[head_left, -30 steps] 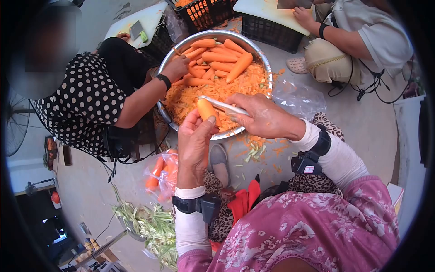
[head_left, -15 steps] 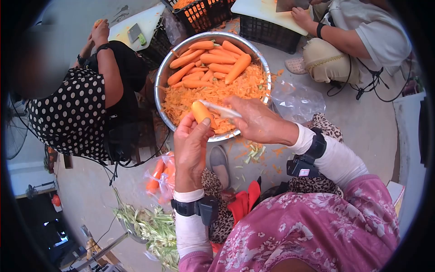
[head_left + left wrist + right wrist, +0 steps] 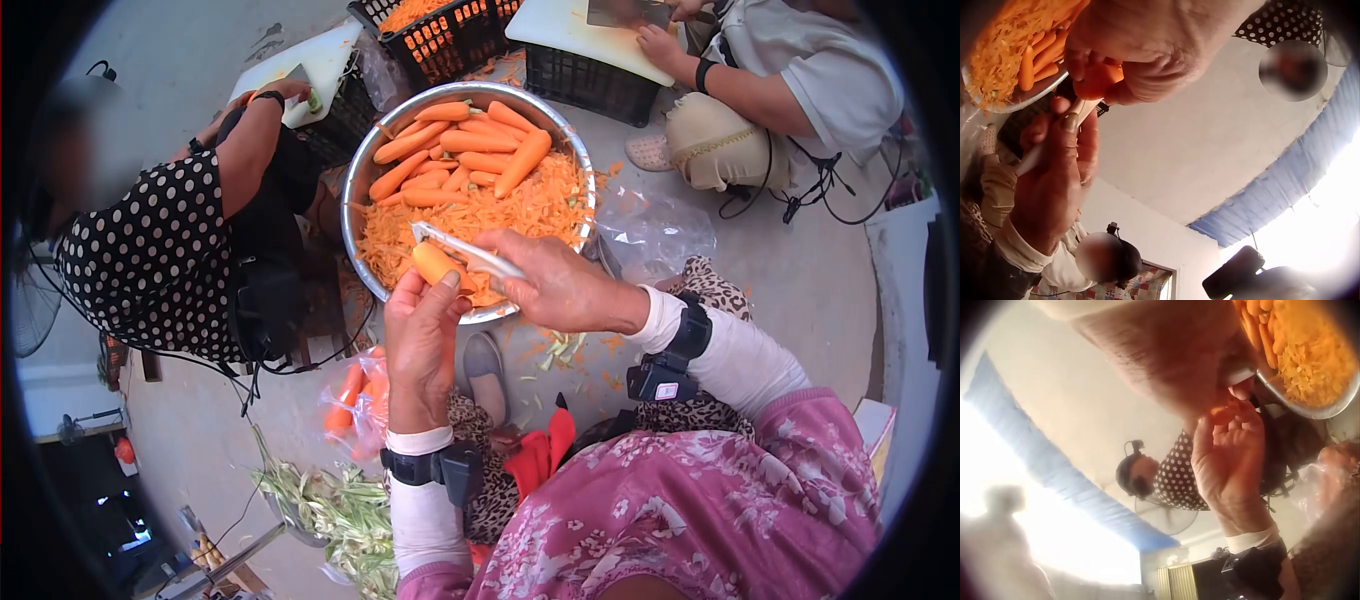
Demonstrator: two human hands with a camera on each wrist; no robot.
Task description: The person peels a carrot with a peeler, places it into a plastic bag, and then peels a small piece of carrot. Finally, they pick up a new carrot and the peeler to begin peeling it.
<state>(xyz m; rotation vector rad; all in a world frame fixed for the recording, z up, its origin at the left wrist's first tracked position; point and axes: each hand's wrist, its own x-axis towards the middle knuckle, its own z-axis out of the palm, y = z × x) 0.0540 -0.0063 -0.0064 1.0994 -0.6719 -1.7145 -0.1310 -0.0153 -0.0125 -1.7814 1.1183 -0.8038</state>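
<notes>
My left hand (image 3: 420, 335) pinches a carrot (image 3: 436, 264) between thumb and fingers, above the near side of a metal basin (image 3: 350, 190). In my right hand (image 3: 572, 287) is a white-handled peeler (image 3: 478, 254), its head right at the carrot's upper end. Beneath both hands the basin holds a heap of orange peelings (image 3: 400, 234), with several whole carrots (image 3: 485, 141) piled at its far side. From the left wrist view, the right thumb (image 3: 1069, 134) lies along the peeler's handle, and the carrot (image 3: 1099, 81) shows partly behind the left fingers.
A clear bag of carrots (image 3: 352, 400) and a heap of pale green husks (image 3: 340, 510) lie on the floor at left. Two people sit beyond the basin at cutting boards (image 3: 570, 35) on black crates (image 3: 590, 85). An empty-looking plastic bag (image 3: 660, 230) lies right of the basin.
My hands have shifted slightly left and down with the carrot and peeler. The person at left has taken a hand out of the basin, raised it, then brought it to the board.
</notes>
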